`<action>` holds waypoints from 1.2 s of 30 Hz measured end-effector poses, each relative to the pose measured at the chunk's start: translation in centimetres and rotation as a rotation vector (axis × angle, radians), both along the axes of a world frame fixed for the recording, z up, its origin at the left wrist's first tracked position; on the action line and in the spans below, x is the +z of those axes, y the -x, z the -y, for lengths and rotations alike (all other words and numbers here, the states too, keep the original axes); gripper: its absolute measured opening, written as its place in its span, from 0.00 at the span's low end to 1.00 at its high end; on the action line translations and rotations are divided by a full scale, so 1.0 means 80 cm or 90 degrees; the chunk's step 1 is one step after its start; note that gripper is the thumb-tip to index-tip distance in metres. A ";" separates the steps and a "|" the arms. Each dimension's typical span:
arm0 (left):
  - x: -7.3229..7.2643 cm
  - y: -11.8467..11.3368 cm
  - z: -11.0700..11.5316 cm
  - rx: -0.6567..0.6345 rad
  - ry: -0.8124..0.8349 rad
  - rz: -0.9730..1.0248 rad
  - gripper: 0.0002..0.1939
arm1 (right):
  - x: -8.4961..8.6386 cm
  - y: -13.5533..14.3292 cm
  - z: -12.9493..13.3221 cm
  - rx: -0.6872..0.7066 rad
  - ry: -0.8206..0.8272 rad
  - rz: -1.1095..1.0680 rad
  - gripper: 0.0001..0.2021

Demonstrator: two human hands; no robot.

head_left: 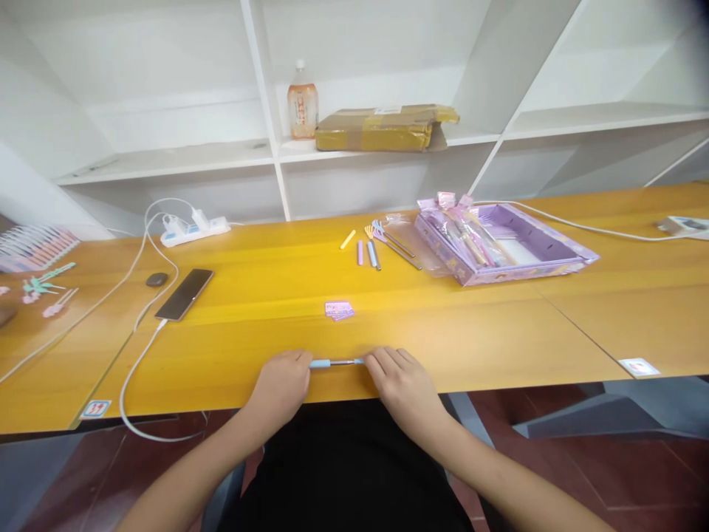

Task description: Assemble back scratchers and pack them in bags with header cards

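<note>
Near the table's front edge, a blue stick with a metal middle section lies level between my hands. My left hand is closed round its blue end. The fingers of my right hand are closed on the other end, which is mostly hidden. Small purple cards lie beyond the stick. Farther back are a yellow piece, a purple tube, a blue tube and thin metal rods with small claw-shaped heads.
A purple box holding wrapped items stands at the back right. A phone on a white cable, a dark oval object and a power strip are at left. Behind, shelves hold a bottle and a taped package.
</note>
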State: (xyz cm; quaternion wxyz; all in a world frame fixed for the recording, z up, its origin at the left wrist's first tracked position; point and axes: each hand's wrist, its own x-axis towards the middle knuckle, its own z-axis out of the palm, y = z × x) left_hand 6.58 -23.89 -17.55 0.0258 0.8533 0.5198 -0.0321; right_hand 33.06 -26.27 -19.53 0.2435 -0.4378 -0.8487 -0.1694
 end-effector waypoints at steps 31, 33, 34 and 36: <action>0.024 0.103 -0.057 0.072 0.028 -0.073 0.23 | -0.002 -0.097 -0.032 -0.147 0.037 0.056 0.08; 0.023 0.168 -0.065 0.095 0.023 -0.047 0.25 | -0.011 -0.162 -0.034 -0.187 0.005 0.035 0.09; 0.022 0.199 -0.068 0.121 0.010 -0.038 0.25 | -0.015 -0.194 -0.034 -0.199 -0.014 0.023 0.08; 0.019 0.246 -0.071 0.130 0.001 -0.025 0.26 | -0.022 -0.249 -0.033 -0.209 -0.037 -0.022 0.06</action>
